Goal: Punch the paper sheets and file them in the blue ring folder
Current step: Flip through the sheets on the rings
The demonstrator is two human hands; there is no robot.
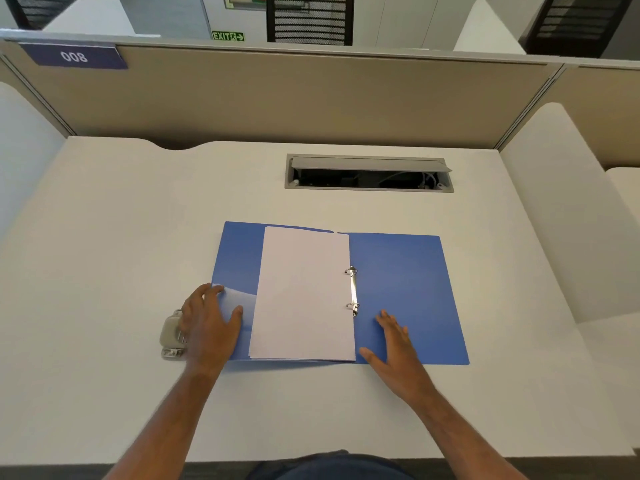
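So on the desk [104, 237]: one blue ring folder [398, 271] lying open in the middle of the frame, one stack of paper sheets [304, 292] sitting on its two rings [352, 289], and one grey hole punch [171, 332] at lower left, just beside the folder's left edge. Left hand [207, 323] is at the folder's lower left corner, fingers loosely curved over the edge of the left flap, thumb on the blue; can't tell if it's actually pinching it. Right hand [393, 341] lies flat, fingers straight and spread, pressing the right flap, just right of the sheets. One open cable hatch [369, 173] sits above the folder.
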